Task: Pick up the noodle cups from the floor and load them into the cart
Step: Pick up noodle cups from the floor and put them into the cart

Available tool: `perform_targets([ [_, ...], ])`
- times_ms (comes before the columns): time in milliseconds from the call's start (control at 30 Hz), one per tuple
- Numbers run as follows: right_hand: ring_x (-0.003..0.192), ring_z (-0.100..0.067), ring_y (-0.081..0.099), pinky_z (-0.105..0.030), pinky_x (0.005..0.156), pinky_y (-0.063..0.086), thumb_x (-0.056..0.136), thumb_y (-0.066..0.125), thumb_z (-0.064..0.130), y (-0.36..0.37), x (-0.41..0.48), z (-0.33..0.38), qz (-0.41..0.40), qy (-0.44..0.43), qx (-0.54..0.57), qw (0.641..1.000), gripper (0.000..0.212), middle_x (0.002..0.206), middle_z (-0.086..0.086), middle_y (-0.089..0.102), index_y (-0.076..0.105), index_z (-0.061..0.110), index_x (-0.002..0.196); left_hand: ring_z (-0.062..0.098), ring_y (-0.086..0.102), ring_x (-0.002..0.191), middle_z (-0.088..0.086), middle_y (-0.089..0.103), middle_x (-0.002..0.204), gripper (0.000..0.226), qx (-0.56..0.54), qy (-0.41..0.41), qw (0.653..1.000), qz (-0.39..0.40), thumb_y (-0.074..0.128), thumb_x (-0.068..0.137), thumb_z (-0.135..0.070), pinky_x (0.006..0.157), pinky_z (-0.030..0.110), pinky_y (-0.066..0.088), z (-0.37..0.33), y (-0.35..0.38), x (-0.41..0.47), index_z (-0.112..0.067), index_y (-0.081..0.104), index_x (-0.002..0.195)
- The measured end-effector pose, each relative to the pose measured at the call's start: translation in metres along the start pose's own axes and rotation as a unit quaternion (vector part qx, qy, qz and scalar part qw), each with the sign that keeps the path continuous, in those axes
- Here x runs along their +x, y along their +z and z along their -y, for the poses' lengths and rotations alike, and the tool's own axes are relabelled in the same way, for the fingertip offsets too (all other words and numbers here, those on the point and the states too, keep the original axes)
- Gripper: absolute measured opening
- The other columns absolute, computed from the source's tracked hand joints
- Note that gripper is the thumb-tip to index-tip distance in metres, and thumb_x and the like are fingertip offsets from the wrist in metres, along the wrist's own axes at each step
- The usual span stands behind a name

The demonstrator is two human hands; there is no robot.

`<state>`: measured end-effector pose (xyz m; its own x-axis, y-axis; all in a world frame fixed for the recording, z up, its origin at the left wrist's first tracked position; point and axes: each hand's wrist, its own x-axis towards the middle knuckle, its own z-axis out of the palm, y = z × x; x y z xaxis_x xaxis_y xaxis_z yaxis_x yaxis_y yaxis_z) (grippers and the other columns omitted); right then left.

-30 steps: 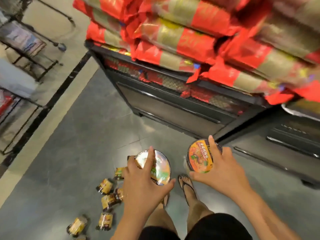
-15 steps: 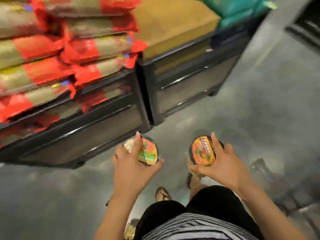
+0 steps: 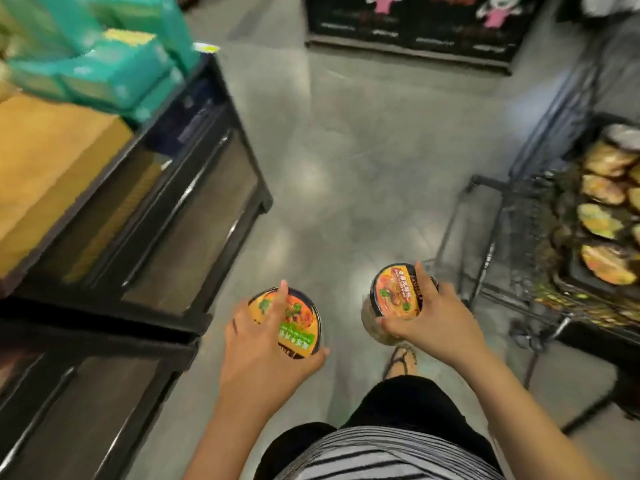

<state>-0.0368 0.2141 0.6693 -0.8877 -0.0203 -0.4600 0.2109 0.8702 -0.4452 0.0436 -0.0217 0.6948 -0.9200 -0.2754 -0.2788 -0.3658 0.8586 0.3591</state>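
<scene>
Swung right: black wire cart [image 3: 516,216] now in view at right; left hand [image 3: 263,344] fingers still curled round orange-lidded round noodle cup [image 3: 294,320], right hand [image 3: 433,320] gripping second orange-lidded cup [image 3: 391,292]. Loading next.

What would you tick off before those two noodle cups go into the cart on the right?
1. Left hand grip on the green-label cup: fingers over the lid, thumb at the rim: ok.
2. Right hand grip on the red-lid cup: fingers curled round the top: ok.
3. Cart in view, to the right: ok.
4. Room in the cart: loaded cups lie inside, and any free space is too blurred to see: cannot tell.
5. Floor toward the cart: no obstacle shows: ok.
</scene>
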Motion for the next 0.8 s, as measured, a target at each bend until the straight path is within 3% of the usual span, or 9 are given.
perform_targets([
  [300,0.114,-0.029,0.050,-0.036,0.082,0.045,0.054,0.059,0.083,-0.128,0.059,-0.139,-0.049,0.111,0.005,0.993,0.125,0.119,-0.004,0.037,-0.004,0.039,0.153,0.027,0.028,0.129,0.004,0.022,0.142,0.112,0.002,0.146,0.988,0.056,0.061,0.057,-0.082,0.107,0.036,0.032,-0.192,0.054,0.089,-0.055,-0.001,0.147],
  [500,0.119,-0.033,0.047,-0.042,0.089,0.047,0.051,0.058,0.085,-0.185,0.072,-0.215,-0.096,0.205,0.059,0.972,0.123,0.129,-0.009,0.037,0.001,0.041,0.152,0.026,0.025,0.130,0.002,0.018,0.143,0.111,0.015,0.226,0.967,0.120,0.049,0.053,-0.088,0.108,0.036,0.032,-0.295,0.085,0.130,-0.057,-0.005,0.145],
  [667,0.127,-0.036,0.043,-0.044,0.098,0.042,0.057,0.065,0.079,-0.205,0.093,-0.247,-0.109,0.292,0.110,0.944,0.122,0.140,-0.014,0.033,0.000,0.039,0.152,0.025,0.018,0.136,-0.003,0.008,0.149,0.112,0.022,0.270,0.946,0.178,0.061,0.059,-0.082,0.110,0.035,0.030,-0.341,0.101,0.166,-0.063,-0.016,0.139],
  [800,0.129,-0.037,0.041,-0.046,0.099,0.041,0.056,0.066,0.081,-0.218,0.121,-0.257,-0.127,0.353,0.140,0.916,0.125,0.143,-0.015,0.030,-0.002,0.040,0.152,0.025,0.018,0.138,-0.001,0.012,0.149,0.110,0.019,0.306,0.925,0.222,0.060,0.058,-0.083,0.112,0.038,0.030,-0.381,0.113,0.214,-0.064,-0.013,0.139],
])
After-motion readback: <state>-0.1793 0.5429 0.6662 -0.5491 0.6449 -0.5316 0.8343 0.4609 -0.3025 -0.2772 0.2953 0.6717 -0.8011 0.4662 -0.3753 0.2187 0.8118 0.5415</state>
